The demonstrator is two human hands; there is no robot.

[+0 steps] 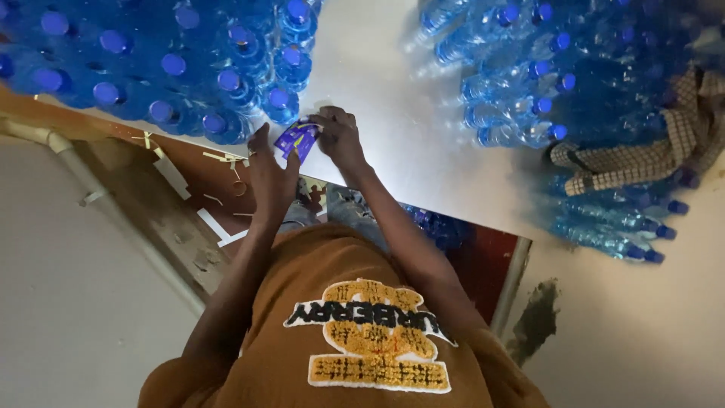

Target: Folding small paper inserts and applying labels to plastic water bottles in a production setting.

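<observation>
My left hand and my right hand are together at the edge of a white table. Between them they pinch a small purple and blue label or wrapper. The left hand holds its lower edge from below. The right hand's fingers grip its upper right corner. Just beyond the hands stands a tight group of upright clear water bottles with blue caps; the nearest one is almost touching the label.
A heap of blue-capped bottles lying on their sides covers the table's right part, with a checked cloth draped over it. More bottles sit under the table. Paper scraps litter the brown floor at left beside a white pipe.
</observation>
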